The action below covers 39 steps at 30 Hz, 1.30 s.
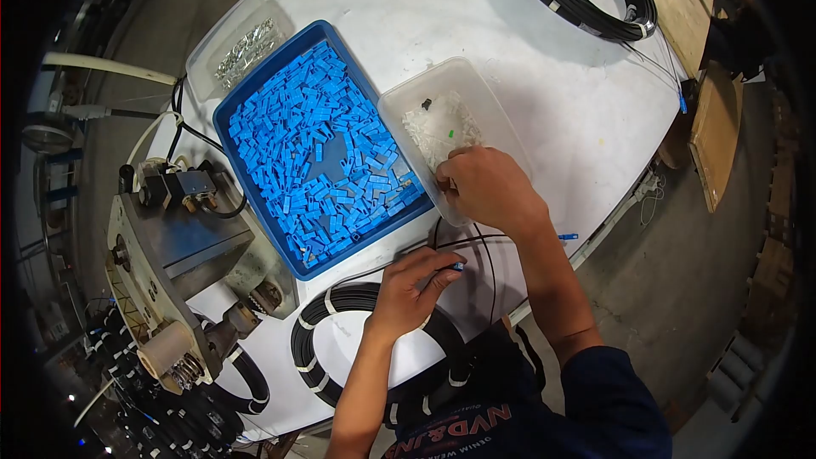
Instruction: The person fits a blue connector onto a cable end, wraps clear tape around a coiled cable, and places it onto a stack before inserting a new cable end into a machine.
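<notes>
My left hand (414,289) is closed around a thin black cable with a small blue connector (459,267) at its tip, above a coil of black cable (303,348) bound with white ties. My right hand (484,183) reaches over the near end of a clear plastic box (497,110) that holds small whitish pieces (438,129). Its fingers are bent together, and what they hold, if anything, is hidden. Left of that box lies a blue tray (374,248) full of small blue connector parts (293,132).
A metal press-like machine (200,246) stands at the left. Behind the tray, another clear box (200,59) holds shiny small parts. A second black cable coil (552,7) lies at the far right of the white table (408,0). Another blue connector (568,237) lies near the right edge.
</notes>
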Motion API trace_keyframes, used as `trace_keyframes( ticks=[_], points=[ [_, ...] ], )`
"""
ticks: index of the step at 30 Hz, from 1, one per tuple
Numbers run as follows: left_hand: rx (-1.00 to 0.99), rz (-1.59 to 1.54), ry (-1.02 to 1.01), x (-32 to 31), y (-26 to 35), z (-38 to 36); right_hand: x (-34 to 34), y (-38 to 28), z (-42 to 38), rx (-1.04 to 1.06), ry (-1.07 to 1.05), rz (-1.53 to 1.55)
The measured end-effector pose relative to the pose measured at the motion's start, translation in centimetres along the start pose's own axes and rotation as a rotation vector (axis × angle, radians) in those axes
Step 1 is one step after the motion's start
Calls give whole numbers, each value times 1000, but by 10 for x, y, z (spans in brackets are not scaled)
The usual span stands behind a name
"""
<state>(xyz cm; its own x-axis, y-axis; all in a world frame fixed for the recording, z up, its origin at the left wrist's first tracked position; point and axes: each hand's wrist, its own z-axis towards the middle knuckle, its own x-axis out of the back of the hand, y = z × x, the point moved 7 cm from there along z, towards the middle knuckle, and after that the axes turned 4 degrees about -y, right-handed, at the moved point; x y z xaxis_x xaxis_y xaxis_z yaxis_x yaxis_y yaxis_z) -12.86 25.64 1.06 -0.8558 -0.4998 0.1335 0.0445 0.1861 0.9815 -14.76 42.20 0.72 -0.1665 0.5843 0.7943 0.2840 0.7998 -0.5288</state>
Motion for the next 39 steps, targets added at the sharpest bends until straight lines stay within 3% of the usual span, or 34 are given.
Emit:
trace_keyframes(
  ticks=[3, 6, 8, 12, 15, 17, 25, 32, 37, 39],
  points=[
    [14, 9, 28, 2, 2, 0, -2, 1, 0, -20, -39, 6],
    [23, 7, 44, 3, 3, 1, 4, -2, -2, 30, 54, 16],
    [11, 17, 49, 3, 3, 1, -1, 1, 0, -25, -50, -50],
    [-9, 43, 47, 4, 1, 0, -3, 1, 1, 7, -40, -67],
    [21, -9, 61, 4, -3, -1, 3, -2, -4, 93, 83, -9],
    [38, -37, 105, 7, -6, -2, 15, -7, -10, 161, 217, 71],
    [5, 0, 181, 11, -1, -4, 50, -32, -54, 189, 394, 472],
    [4, -43, 217, 3, 4, -25, 19, -33, -96, 100, 515, 743],
    [86, -67, 250, -5, 2, -65, -11, -46, -122, 99, 427, 836],
    [-28, -111, 336, -2, 9, -83, -26, -58, -129, 156, 398, 967]
  ],
)
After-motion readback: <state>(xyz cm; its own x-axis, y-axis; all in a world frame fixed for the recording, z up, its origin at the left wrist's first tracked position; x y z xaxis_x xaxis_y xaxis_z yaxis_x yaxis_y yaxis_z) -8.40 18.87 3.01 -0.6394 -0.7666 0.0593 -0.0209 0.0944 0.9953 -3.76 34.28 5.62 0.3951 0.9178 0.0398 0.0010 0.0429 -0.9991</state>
